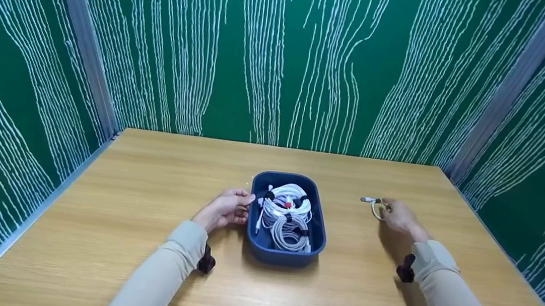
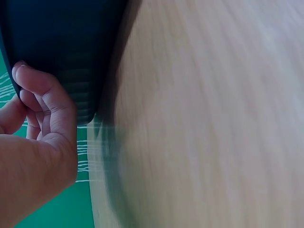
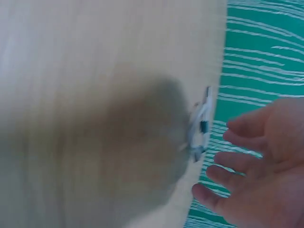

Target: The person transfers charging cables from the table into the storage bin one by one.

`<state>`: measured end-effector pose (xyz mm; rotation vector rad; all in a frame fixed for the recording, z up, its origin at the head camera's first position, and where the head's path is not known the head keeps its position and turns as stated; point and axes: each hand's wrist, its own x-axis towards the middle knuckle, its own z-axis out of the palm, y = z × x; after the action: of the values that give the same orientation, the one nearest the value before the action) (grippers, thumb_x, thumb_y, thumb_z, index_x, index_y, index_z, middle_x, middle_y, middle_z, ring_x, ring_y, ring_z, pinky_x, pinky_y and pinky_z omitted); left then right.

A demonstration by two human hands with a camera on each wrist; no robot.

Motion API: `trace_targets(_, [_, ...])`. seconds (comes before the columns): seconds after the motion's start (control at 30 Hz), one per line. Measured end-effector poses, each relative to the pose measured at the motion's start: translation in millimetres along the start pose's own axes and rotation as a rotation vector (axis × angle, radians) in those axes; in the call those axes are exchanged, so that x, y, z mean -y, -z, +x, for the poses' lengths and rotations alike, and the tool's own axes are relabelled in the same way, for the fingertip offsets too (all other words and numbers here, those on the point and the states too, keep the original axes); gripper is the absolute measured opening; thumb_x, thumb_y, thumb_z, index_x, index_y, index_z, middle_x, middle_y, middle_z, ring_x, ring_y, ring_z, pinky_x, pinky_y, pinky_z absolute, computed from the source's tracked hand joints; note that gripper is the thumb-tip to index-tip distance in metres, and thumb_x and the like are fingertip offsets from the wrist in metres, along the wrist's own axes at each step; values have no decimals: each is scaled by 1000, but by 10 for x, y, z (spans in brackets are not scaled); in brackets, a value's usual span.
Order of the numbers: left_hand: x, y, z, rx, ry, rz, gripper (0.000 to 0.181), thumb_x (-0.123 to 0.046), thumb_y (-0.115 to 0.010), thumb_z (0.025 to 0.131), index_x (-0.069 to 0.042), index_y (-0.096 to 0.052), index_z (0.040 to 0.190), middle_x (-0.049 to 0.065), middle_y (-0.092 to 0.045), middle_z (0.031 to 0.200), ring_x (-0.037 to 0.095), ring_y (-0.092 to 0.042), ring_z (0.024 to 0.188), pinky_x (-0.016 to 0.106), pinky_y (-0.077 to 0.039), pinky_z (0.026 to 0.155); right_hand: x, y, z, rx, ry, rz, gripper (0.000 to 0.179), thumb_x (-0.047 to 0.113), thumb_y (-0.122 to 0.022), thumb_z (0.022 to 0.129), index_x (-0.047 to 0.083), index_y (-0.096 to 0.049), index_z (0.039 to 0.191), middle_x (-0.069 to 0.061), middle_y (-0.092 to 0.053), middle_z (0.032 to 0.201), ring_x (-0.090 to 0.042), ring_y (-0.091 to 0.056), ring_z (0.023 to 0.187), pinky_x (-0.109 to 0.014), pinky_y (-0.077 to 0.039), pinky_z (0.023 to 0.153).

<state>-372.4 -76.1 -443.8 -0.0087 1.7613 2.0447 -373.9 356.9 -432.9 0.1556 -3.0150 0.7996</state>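
Observation:
A dark blue plastic bin (image 1: 319,229) stands mid-table, with coiled white cables (image 1: 288,200) and a grey coiled cable (image 1: 289,233) inside, fastened by black straps. At the bin's left rim is my left hand (image 1: 229,206); its curled fingers and thumb grip the rim, as the left wrist view (image 2: 47,109) also shows. To the right, a short white cable (image 1: 375,209) with a metal-ended plug lies on the table. My right hand (image 1: 400,217) is over its near end. In the right wrist view its fingers are spread and loosely bent, apart from the cable (image 3: 199,126).
The wooden table (image 1: 165,162) is bounded by green panels (image 1: 226,67) with white wavy lines at the back and both sides. Grey posts (image 1: 86,42) stand at the corners. A dark wrist device (image 1: 206,260) hangs under each sleeve.

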Motion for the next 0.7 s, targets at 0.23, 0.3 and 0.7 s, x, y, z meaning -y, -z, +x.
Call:
trace_targets(0.23, [13,-7,10,2,13,12,10,-13,-52,99,-14,-50,89,-3,-51,65,10,-50,55,20,-45,51,-174,-102,5,-145,-63,-74,27,13,-53,93,-9,-60,108,-27,-64,103,-40,-59,92,-53,-45,79])
trace_targets(0.3, [8,-9,7,-1,14,12,9,-13,-52,99,-15,-50,90,-3,-51,65,10,-50,55,20,-45,51,-198,-104,18,-187,-105,-75,22,13,-57,91,-7,-61,100,-23,-65,95,-36,-59,86,-47,-45,73])
trace_targets(0.7, [-20,-7,-9,-8,12,22,7,-13,-54,98,-14,-50,92,-2,-52,66,11,-50,56,21,-46,54,-84,8,-38,-82,-167,8,20,7,-59,83,-10,-68,89,-17,-68,75,-24,-60,69,-29,-46,59])
